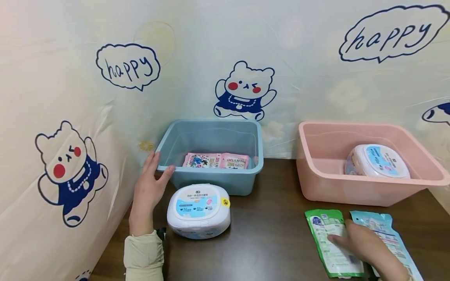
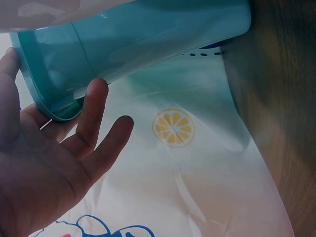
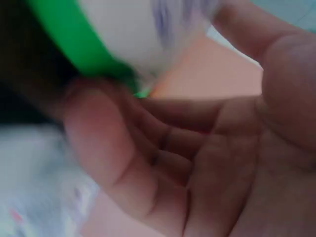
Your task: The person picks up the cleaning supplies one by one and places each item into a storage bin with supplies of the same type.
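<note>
In the head view my left hand (image 1: 149, 187) grips the front left corner of a blue plastic bin (image 1: 211, 181), thumb on the front rim and fingers at the side. The left wrist view shows that bin's rim (image 2: 37, 84) against the fingers, two of them standing free. At the lower right my right hand (image 1: 362, 238) pinches the right edge of a green-and-white pouch (image 1: 325, 234), its thumb on the front. Beside it a light blue pouch (image 1: 397, 242) lies partly hidden under that hand. The green pouch (image 3: 89, 39) is blurred in the right wrist view.
Two pink packets (image 1: 202, 160) lie inside the blue bin. In front stands a white lidded laundry-pod box (image 1: 198, 210). A similar white box (image 1: 381, 162) sits in the pink bin (image 1: 355, 191) at right. Behind the dark wooden table (image 1: 260, 249) hangs a printed cloth (image 1: 190, 78).
</note>
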The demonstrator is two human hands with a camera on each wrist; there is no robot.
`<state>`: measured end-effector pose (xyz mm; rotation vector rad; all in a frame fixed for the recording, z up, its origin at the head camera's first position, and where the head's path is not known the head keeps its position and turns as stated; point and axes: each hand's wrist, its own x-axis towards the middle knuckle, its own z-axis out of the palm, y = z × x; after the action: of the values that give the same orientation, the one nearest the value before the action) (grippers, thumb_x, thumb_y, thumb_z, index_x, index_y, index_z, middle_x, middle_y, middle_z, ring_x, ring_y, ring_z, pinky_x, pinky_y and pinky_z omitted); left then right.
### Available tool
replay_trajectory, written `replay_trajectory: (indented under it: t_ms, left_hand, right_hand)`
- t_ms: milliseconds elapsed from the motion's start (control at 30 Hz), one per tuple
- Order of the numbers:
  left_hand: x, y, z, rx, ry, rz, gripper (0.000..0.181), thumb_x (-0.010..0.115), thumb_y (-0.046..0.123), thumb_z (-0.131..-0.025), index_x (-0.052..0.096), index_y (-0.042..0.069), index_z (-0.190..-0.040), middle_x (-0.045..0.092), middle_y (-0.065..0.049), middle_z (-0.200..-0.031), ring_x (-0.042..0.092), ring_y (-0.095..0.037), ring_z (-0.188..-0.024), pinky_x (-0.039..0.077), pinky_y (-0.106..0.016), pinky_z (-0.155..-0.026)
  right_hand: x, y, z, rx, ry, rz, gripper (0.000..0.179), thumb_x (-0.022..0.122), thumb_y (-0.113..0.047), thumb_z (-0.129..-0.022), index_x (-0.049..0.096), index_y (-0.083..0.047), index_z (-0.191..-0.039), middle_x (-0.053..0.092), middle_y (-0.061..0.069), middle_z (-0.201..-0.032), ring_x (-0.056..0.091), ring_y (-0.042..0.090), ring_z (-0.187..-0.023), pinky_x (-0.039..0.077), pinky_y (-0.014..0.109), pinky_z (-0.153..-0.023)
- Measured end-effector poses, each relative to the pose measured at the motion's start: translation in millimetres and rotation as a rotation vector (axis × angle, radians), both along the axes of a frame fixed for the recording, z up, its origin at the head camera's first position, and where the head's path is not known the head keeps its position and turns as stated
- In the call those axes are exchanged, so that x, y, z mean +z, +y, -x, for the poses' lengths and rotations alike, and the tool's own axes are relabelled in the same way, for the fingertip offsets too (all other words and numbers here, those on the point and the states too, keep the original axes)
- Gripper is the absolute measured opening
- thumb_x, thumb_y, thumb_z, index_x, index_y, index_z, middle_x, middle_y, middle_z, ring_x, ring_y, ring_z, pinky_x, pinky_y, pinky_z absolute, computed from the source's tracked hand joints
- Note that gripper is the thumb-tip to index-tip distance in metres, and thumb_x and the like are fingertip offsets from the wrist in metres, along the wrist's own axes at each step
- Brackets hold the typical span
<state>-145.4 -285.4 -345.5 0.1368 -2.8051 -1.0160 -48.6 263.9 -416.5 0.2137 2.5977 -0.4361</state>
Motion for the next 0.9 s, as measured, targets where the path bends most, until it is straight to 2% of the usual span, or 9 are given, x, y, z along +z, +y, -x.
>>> replay_trajectory:
  t_ms: [100, 200, 267, 400, 500, 600, 667, 767, 900]
  left_hand:
    - [0.3, -3.8, 0.3, -0.005, 0.021, -0.006, 0.087, 0.05, 0.064, -0.098, 0.015, 0.02, -0.164, 0.003, -0.006, -0.17, 0.015, -0.05, -0.147, 0.019, -0.078, -0.104]
    - [0.8, -8.0, -0.9, -0.007, 0.022, -0.006, 0.087, 0.049, 0.063, -0.098, 0.014, 0.019, -0.164, 0.002, -0.005, -0.17, 0.014, -0.051, -0.148, 0.018, -0.079, -0.104]
    - [0.6, -8.4, -1.4, -0.007, 0.02, -0.001, 0.087, 0.049, 0.063, -0.098, 0.014, 0.019, -0.164, 0.002, -0.006, -0.17, 0.013, -0.05, -0.148, 0.018, -0.079, -0.104]
    - [-0.3, -3.3, 0.7, -0.02, 0.021, -0.006, 0.086, 0.05, 0.063, -0.098, 0.014, 0.02, -0.164, 0.004, -0.006, -0.17, 0.011, -0.048, -0.149, 0.017, -0.078, -0.105]
    - [1.6, -3.1, 1.4, -0.022, 0.014, -0.002, 0.086, 0.05, 0.063, -0.098, 0.014, 0.022, -0.164, 0.004, -0.006, -0.17, 0.011, -0.048, -0.149, 0.018, -0.078, -0.105]
    - [3.4, -3.0, 1.7, -0.022, 0.008, 0.003, 0.086, 0.05, 0.063, -0.098, 0.014, 0.022, -0.164, 0.003, -0.004, -0.17, 0.01, -0.048, -0.149, 0.018, -0.078, -0.104]
    - [4.3, -1.7, 2.7, -0.026, 0.015, -0.001, 0.086, 0.05, 0.063, -0.098, 0.014, 0.022, -0.164, 0.003, -0.004, -0.17, 0.01, -0.047, -0.15, 0.018, -0.077, -0.105]
    - [4.6, 0.0, 3.8, -0.031, 0.028, -0.018, 0.086, 0.051, 0.063, -0.098, 0.016, 0.021, -0.164, 0.004, -0.003, -0.17, 0.011, -0.046, -0.15, 0.018, -0.077, -0.106]
    - [2.6, -1.3, 2.0, -0.018, 0.025, -0.033, 0.086, 0.052, 0.063, -0.097, 0.016, 0.02, -0.164, 0.005, -0.004, -0.17, 0.012, -0.046, -0.15, 0.017, -0.076, -0.107]
  right_hand:
    - [-1.1, -4.4, 3.4, -0.025, 0.038, 0.097, 0.117, 0.072, -0.071, -0.078, 0.036, 0.026, -0.135, 0.053, 0.043, -0.121, 0.06, 0.044, -0.099, 0.05, 0.059, -0.081]
    - [-2.5, -5.6, -0.6, -0.051, 0.011, 0.159, 0.124, 0.074, -0.073, -0.075, 0.032, 0.025, -0.138, 0.05, 0.043, -0.127, 0.059, 0.046, -0.104, 0.049, 0.059, -0.083]
    - [-4.3, -3.6, -7.4, -0.051, -0.018, 0.156, 0.123, 0.075, -0.073, -0.074, 0.035, 0.025, -0.137, 0.052, 0.042, -0.125, 0.059, 0.045, -0.105, 0.049, 0.06, -0.083]
    - [-10.6, -1.6, -21.9, -0.089, -0.075, 0.123, 0.114, 0.076, -0.074, -0.069, 0.047, 0.022, -0.124, 0.062, 0.028, -0.104, 0.06, 0.032, -0.086, 0.052, 0.054, -0.078]
    - [-17.2, -9.6, -27.0, -0.166, -0.098, 0.19, 0.112, 0.075, -0.075, -0.069, 0.05, 0.02, -0.124, 0.064, 0.024, -0.1, 0.058, 0.028, -0.082, 0.052, 0.052, -0.078]
    - [-19.0, -13.8, -27.5, -0.254, -0.084, 0.359, 0.105, 0.075, -0.066, -0.079, 0.048, 0.02, -0.131, 0.066, 0.021, -0.104, 0.061, 0.025, -0.086, 0.053, 0.048, -0.08]
    - [-17.8, -13.0, -26.8, -0.305, -0.061, 0.537, 0.089, 0.072, -0.053, -0.09, 0.045, 0.019, -0.136, 0.068, 0.014, -0.102, 0.063, 0.023, -0.086, 0.053, 0.043, -0.077]
    - [-13.5, -9.4, -23.4, -0.318, -0.059, 0.812, 0.073, 0.06, -0.032, -0.103, 0.029, 0.018, -0.146, 0.068, 0.009, -0.1, 0.066, 0.025, -0.087, 0.055, 0.039, -0.075]
    - [-7.0, -11.9, -15.2, -0.305, -0.124, 1.082, 0.075, 0.049, -0.025, -0.108, 0.003, 0.011, -0.155, 0.068, 0.011, -0.106, 0.067, 0.026, -0.094, 0.057, 0.041, -0.078]
